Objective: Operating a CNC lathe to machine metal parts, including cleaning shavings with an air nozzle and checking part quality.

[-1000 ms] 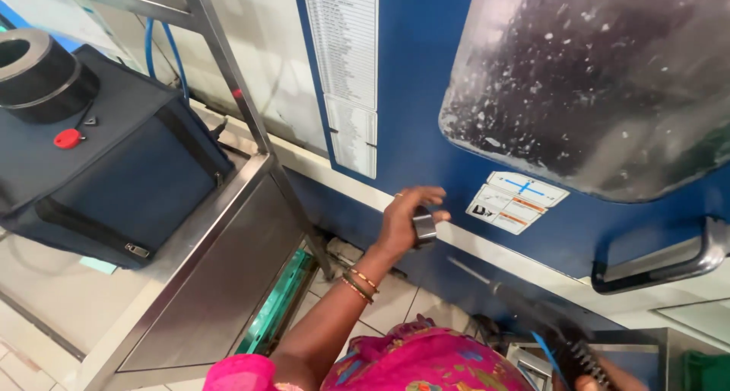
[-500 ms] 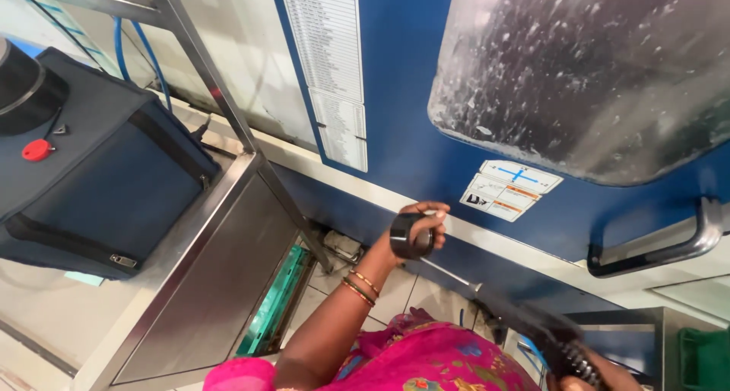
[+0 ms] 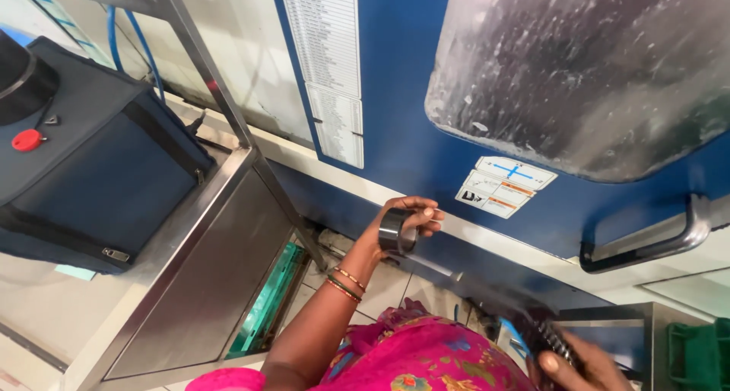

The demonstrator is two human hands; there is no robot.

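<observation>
While the left hand point(image 3: 399, 224) grips a metal ring point(image 3: 396, 231), a white sticker point(image 3: 505, 185) sits just above it on blue panel point(image 3: 403, 132)

A ring point(image 3: 396, 231) is held up in the left hand point(image 3: 403, 222), just in front of the machine panel point(image 3: 403, 94). Above and to the right of it a sticker point(image 3: 505, 185) is stuck on the panel, with the window point(image 3: 578, 64) above that. A handle point(image 3: 654, 243) is mounted further right. To the left, a case point(image 3: 99, 170) is set on a steel table point(image 3: 198, 284). At the bottom right, a tool point(image 3: 551, 338) is gripped in the right hand point(image 3: 585, 364).
</observation>
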